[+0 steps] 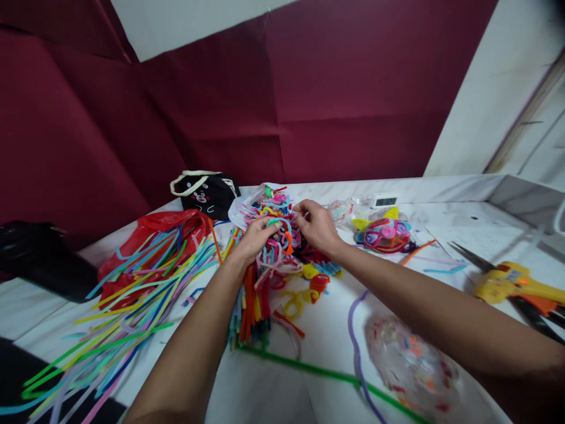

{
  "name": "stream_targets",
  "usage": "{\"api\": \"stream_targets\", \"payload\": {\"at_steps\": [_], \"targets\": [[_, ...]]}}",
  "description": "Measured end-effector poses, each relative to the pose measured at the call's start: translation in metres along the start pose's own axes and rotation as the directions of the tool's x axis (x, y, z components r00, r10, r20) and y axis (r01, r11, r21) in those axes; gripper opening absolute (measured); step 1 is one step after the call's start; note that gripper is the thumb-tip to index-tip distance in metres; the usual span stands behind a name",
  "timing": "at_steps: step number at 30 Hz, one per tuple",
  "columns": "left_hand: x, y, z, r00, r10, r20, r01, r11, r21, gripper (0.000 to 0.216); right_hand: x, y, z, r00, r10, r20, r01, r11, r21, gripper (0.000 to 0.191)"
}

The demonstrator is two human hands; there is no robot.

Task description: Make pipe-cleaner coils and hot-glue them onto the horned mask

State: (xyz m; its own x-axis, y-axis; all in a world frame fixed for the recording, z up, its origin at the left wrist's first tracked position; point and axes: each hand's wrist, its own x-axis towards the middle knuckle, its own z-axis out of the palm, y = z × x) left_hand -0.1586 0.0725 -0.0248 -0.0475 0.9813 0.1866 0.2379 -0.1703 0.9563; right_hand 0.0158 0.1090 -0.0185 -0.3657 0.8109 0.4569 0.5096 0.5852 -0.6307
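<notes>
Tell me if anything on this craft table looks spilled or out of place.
The long pipe cleaners fan out of the red bag and hang over the table edge. Open scissors lie partly under the yellow glue gun.

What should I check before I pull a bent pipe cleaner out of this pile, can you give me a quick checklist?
1. Both hands on the pile of bent pipe cleaners: ok, left hand and right hand are in it.
2. One single piece gripped: cannot tell, fingers are buried in the tangle.
3. Straight pipe cleaners apart from the pile: ok, fanned out to the left.
4. Glue gun clear of the arms: ok, far right.
5. Scissors out of reach: ok, beside the gun.
</notes>
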Motion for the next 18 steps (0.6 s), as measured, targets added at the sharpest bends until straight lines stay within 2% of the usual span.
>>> {"api": "stream_targets", "payload": {"at_steps": [3,6,13,18], "targets": [[-0.001,0.003,0.001,1.0,-0.027,0.002,0.027,0.999,-0.038,0.033,-0.003,-0.012,-0.007,0.979,-0.203,0.031,0.205,0.977,-0.064,0.016],[-0.001,0.005,0.0,0.998,-0.058,-0.008,0.057,0.996,-0.075,0.036,0.0,-0.018,-0.012,0.938,-0.318,0.134,0.336,0.93,-0.146,0.015],[-0.004,0.013,0.001,0.993,-0.114,0.003,0.113,0.981,-0.157,0.036,0.008,-0.025,-0.021,0.877,-0.379,0.295,0.463,0.829,-0.314,0.021],[-0.004,0.02,0.002,0.987,-0.149,0.065,0.158,0.973,-0.166,0.032,0.001,-0.029,-0.028,0.85,-0.405,0.337,0.505,0.809,-0.301,0.018]]}}
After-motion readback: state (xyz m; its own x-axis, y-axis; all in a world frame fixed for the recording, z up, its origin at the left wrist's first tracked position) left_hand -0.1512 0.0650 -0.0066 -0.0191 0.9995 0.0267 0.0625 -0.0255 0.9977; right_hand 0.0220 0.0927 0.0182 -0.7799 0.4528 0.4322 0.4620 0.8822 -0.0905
